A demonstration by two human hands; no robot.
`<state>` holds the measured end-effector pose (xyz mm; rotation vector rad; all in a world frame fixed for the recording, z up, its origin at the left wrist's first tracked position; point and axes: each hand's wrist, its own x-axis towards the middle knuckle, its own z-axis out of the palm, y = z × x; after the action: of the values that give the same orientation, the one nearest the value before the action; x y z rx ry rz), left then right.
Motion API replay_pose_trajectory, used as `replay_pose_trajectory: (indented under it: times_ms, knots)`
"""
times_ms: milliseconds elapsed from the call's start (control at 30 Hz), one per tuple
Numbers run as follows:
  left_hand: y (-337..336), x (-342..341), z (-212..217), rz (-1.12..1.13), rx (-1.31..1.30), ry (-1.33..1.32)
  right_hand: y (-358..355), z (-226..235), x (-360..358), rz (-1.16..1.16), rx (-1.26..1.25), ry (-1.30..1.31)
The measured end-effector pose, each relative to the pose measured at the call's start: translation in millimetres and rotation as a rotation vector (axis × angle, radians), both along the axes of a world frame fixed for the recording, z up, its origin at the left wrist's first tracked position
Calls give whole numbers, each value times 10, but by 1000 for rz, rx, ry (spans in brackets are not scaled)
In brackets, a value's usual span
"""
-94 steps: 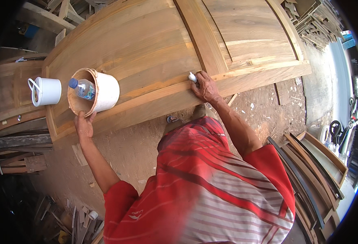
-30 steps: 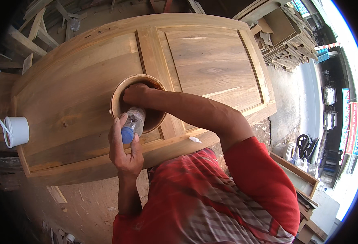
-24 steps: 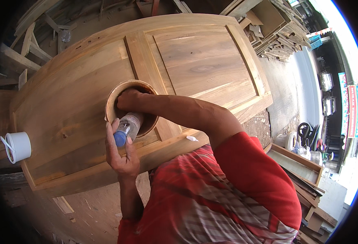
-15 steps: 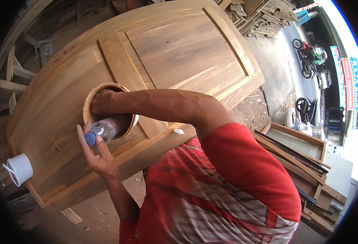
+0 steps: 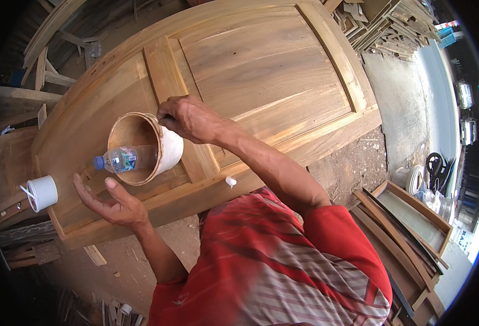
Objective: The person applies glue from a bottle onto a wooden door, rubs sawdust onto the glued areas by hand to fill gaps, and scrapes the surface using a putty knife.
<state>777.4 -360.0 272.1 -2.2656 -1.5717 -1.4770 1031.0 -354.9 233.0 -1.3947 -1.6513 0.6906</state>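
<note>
While the right hand (image 5: 193, 120) curls at the right rim of the bucket (image 5: 172, 151), the left hand (image 5: 115, 206) hangs open and empty.
Whether the right grips anything, I cannot tell; the bucket, bottle (image 5: 124, 159) inside, rests on the near left of the wooden panel (image 5: 272, 70), where light contact should prevent tipping.

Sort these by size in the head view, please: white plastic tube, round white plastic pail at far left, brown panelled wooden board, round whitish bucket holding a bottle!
Largest: brown wooden board
Whitish bucket
White pail
Smallest: white tube
</note>
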Motion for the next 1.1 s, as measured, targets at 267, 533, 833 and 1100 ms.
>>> replay_pose_trajectory:
  times_ms: [267, 533, 833, 1100]
  knots:
    - [-243, 1977, -1128, -588, -631, -11, -817, -951, 1678, -285, -584, 176]
    - [715, 2945, -2503, -192, -411, 79, 103, -1231, 2539, -292, -450, 50]
    - [772, 3013, -2407, -56, -428, 151, 855, -1597, 2828, 78, -123, -512]
    - [774, 3063, -2383, -81, -451, 109, 933, -1835, 2946, 112, -109, -668]
